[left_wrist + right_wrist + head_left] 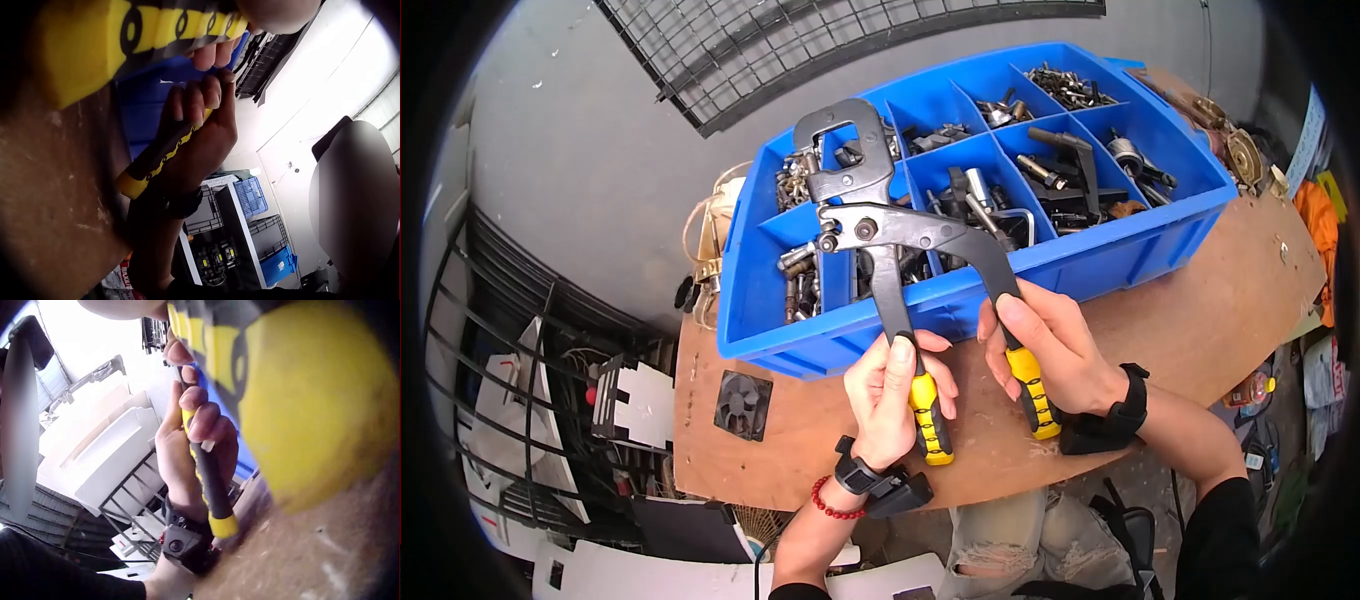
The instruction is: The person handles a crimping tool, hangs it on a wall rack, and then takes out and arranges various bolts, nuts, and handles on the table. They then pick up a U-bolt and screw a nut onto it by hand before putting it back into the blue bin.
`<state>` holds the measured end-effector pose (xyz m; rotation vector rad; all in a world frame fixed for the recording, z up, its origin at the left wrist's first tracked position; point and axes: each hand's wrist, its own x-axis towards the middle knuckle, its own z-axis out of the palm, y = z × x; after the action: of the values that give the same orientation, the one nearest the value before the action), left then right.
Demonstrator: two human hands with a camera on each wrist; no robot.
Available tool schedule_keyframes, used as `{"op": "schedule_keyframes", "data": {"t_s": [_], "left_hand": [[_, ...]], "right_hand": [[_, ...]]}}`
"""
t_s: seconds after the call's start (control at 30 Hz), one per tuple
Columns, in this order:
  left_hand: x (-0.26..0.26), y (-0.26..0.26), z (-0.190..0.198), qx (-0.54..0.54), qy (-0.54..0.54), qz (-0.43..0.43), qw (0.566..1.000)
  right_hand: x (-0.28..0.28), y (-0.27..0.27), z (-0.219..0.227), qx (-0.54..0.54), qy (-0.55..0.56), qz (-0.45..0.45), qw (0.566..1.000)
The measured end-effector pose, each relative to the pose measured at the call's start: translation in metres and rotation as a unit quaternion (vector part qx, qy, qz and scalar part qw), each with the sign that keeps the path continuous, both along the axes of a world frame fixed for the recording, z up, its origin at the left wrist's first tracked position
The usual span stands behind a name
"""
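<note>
Your left hand [887,392] and right hand [1055,345]: fingers curled round yellow-black handles [928,420] of locking pliers [868,225]; pliers' head visible only in head view.

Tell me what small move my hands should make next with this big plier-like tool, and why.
Probably ease the left handle slightly toward the right handle. The left hand grips one and the right hand the other, the handles stand apart, and the tool's metal head is over the blue divided bin.
</note>
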<state>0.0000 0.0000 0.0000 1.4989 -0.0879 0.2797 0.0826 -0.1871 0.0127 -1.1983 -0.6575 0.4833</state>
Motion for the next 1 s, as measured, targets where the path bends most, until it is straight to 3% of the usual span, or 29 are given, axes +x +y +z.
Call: {"op": "schedule_keyframes", "data": {"t_s": [0.57, 0.73, 0.77, 0.83, 1.0], "left_hand": [[0.002, 0.001, -0.011, -0.038, -0.043, -0.027, 0.998], [-0.003, 0.003, -0.016, -0.124, -0.028, -0.051, 0.991], [-0.004, 0.002, -0.016, -0.143, -0.017, -0.069, 0.987], [-0.005, 0.002, -0.016, -0.186, -0.002, -0.111, 0.976], [-0.005, 0.0, -0.007, -0.174, 0.032, -0.136, 0.975]], "right_hand": [[-0.004, -0.003, 0.008, -0.008, -0.06, -0.011, 0.998], [-0.008, -0.01, 0.02, 0.047, -0.008, 0.126, 0.991], [-0.005, -0.011, 0.014, 0.052, -0.046, 0.151, 0.986], [-0.006, -0.014, 0.02, 0.068, -0.049, 0.174, 0.981], [-0.003, -0.015, 0.014, 0.062, -0.12, 0.196, 0.971]]}}
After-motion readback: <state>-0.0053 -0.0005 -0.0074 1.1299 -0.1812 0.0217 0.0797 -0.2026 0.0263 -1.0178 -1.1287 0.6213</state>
